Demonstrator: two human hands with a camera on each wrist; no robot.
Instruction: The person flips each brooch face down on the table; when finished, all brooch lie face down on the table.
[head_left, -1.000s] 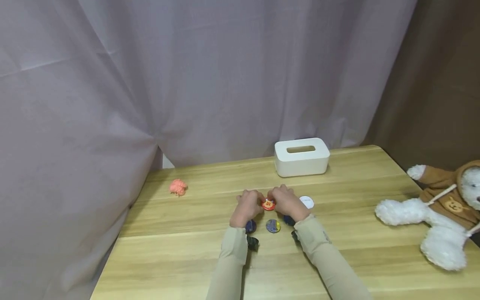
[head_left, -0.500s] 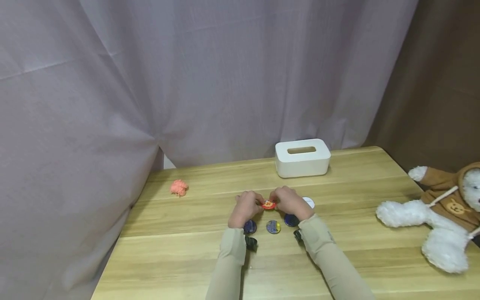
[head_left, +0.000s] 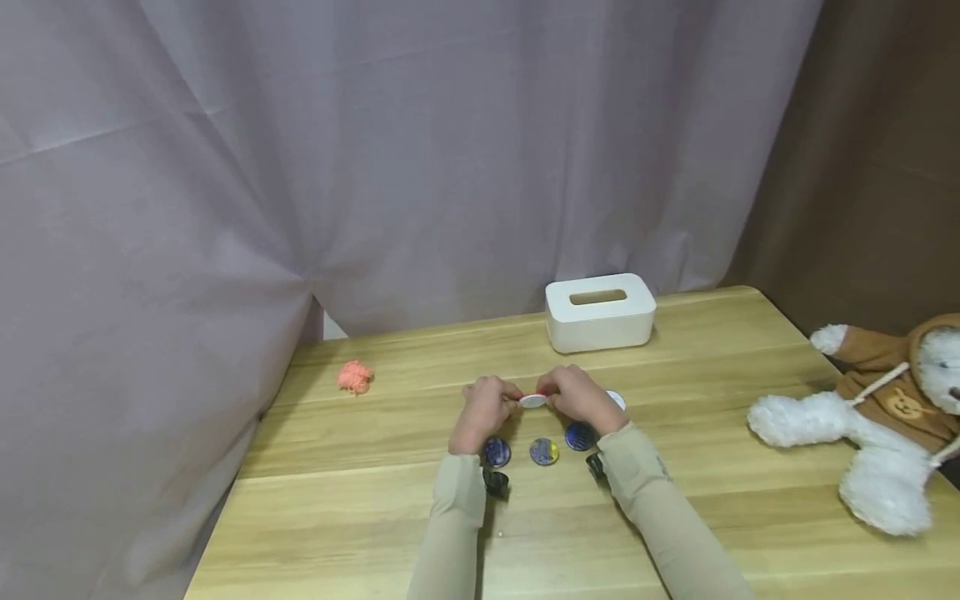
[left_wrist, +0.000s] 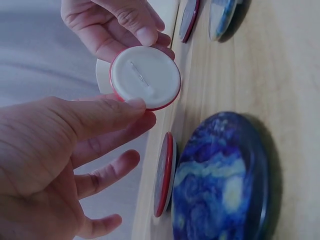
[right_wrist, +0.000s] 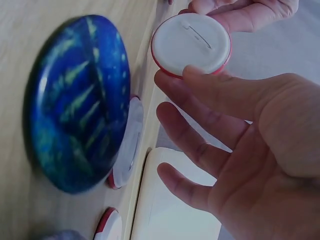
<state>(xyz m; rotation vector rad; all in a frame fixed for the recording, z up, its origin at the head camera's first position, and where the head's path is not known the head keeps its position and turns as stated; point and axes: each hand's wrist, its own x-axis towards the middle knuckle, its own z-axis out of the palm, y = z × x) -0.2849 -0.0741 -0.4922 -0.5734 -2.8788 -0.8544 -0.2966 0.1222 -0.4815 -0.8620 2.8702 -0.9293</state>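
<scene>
A round pin badge [head_left: 533,401] is held up between both hands, its white back and metal pin [left_wrist: 141,76] showing inside a red rim. My left hand [head_left: 483,410] pinches one edge between thumb and index finger, the other fingers spread. On the opposite edge, my right hand [head_left: 582,398] pinches it the same way. Below the hands lie a blue swirl-painted badge [head_left: 497,452], a blue-and-yellow badge [head_left: 543,452] and a dark blue badge [head_left: 580,436]. Partly behind the right hand is a white-backed badge [head_left: 617,400]. In the left wrist view, a red-rimmed badge [left_wrist: 165,175] lies beyond the swirl-painted one.
At the back of the wooden table [head_left: 360,525] stands a white tissue box [head_left: 600,325]. A bundle of coral yarn [head_left: 355,377] lies at the back left. On the right side sits a white plush toy [head_left: 892,425] in a brown hoodie. A grey curtain [head_left: 450,167] hangs behind.
The held badge has turned over: its red patterned face showed earlier, and now its white back shows. Both hands stay close to the same spot.
</scene>
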